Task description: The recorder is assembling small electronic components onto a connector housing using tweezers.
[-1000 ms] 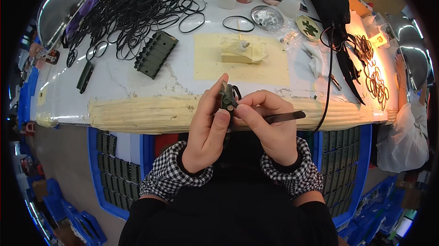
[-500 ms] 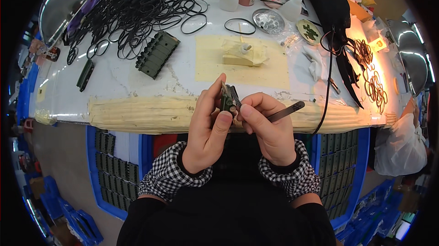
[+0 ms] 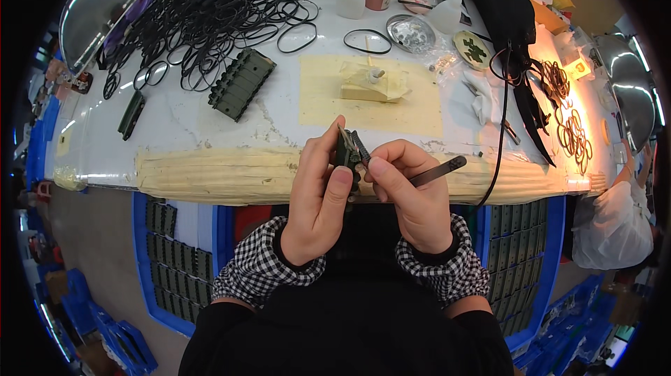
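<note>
My left hand [image 3: 316, 201] is closed around a small dark green model part [image 3: 345, 152], thumb near, fingers behind. Pinched in my right hand [image 3: 412, 191] is a slim dark flat-handled tool [image 3: 440, 170] that looks like tweezers, its rounded end pointing right. The tool's working end is hidden by my fingers. A dark ridged strip [image 3: 360, 147] shows beside the green part, between my two hands; I cannot tell which hand holds it. Both hands are above the table's near edge.
Black rubber bands [image 3: 210, 19] lie heaped at the far left, near a green ribbed part [image 3: 242, 84] and a narrow green piece [image 3: 131, 115]. A taped block [image 3: 370, 91] sits mid-table. A black cord [image 3: 504, 131] hangs over the edge. Blue trays [image 3: 143, 285] of green parts stand below.
The green part has turned slightly in my left hand and sits a little lower. Both hands have barely moved; the tool stays in my right hand.
</note>
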The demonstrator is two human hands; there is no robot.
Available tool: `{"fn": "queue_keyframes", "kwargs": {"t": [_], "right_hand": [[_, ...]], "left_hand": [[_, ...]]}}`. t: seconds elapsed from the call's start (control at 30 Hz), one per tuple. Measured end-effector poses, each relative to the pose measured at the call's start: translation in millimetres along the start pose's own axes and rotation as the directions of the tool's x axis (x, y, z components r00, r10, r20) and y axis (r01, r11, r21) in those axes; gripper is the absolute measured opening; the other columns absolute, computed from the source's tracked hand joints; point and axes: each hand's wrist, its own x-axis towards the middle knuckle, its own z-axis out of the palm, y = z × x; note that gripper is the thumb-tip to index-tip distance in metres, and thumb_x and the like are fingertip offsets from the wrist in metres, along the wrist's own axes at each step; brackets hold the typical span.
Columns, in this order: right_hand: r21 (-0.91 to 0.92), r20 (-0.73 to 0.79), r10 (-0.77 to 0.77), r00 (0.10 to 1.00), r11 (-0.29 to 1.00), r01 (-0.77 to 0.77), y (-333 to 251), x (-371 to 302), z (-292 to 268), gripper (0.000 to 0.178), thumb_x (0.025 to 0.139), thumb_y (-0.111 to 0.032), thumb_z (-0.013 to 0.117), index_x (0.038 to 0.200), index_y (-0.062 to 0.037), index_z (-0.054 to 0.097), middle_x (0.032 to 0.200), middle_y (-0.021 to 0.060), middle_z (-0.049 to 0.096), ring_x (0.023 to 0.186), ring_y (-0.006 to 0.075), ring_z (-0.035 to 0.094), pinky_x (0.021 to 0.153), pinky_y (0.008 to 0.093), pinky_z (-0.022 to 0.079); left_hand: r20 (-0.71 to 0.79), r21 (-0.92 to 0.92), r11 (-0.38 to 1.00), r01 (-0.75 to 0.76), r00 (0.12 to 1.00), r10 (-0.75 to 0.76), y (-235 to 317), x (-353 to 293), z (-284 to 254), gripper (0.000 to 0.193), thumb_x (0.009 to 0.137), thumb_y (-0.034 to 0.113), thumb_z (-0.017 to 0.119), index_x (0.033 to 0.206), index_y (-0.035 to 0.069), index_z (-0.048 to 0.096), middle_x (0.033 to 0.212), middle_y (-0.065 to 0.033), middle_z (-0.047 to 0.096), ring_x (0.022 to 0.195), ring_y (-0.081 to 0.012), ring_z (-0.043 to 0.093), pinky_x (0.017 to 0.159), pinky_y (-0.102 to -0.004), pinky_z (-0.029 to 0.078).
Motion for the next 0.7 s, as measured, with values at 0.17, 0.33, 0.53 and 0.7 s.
{"fn": "queue_keyframes", "kwargs": {"t": [0.17, 0.33, 0.53, 0.7], "right_hand": [[-0.211, -0.055, -0.077, 0.996, 0.976, 0.063, -3, 3, 0, 0.011, 0.087, -0.009, 0.066, 0.092, -0.0001, 0.062, 0.070, -0.0036, 0.059, 0.053, -0.0027, 0.042, 0.048, 0.0144, 0.031], [-0.311, -0.076, -0.198, 0.977, 0.936, 0.166, -6, 10, 4, 0.009, 0.084, -0.008, 0.068, 0.086, -0.0001, 0.063, 0.064, -0.0066, 0.056, 0.047, -0.0041, 0.033, 0.042, 0.0152, 0.025], [-0.372, -0.075, -0.165, 0.983, 0.920, 0.126, -10, 13, 2, 0.008, 0.083, -0.006, 0.067, 0.086, -0.0002, 0.063, 0.066, -0.0066, 0.057, 0.047, -0.0045, 0.033, 0.042, 0.0146, 0.025], [-0.396, -0.075, -0.125, 0.989, 0.914, 0.086, -17, 18, -1, 0.008, 0.082, -0.006, 0.066, 0.083, 0.0000, 0.061, 0.067, -0.0053, 0.057, 0.049, -0.0043, 0.035, 0.043, 0.0144, 0.026]], "left_hand": [[-0.062, -0.054, 0.994, -0.091, 0.994, 0.088, -6, 2, 7, 0.053, 0.097, 0.018, 0.049, 0.140, -0.007, 0.029, 0.115, -0.0102, 0.043, 0.102, -0.0172, 0.047, 0.090, -0.0281, 0.039], [-0.108, -0.087, 0.991, -0.105, 0.990, 0.095, -4, 5, 9, 0.059, 0.091, 0.008, 0.056, 0.140, -0.008, 0.026, 0.122, -0.0109, 0.037, 0.108, -0.0176, 0.046, 0.093, -0.0292, 0.040], [-0.120, -0.005, 0.984, -0.180, 0.977, 0.178, -11, 4, 12, 0.071, 0.082, -0.004, 0.060, 0.142, -0.008, 0.022, 0.123, -0.0130, 0.034, 0.109, -0.0187, 0.045, 0.093, -0.0292, 0.040], [-0.115, 0.143, 0.970, -0.195, 0.970, 0.212, -11, 5, 12, 0.075, 0.081, -0.004, 0.061, 0.143, -0.006, 0.020, 0.121, -0.0131, 0.034, 0.107, -0.0183, 0.044, 0.091, -0.0284, 0.041]]}}
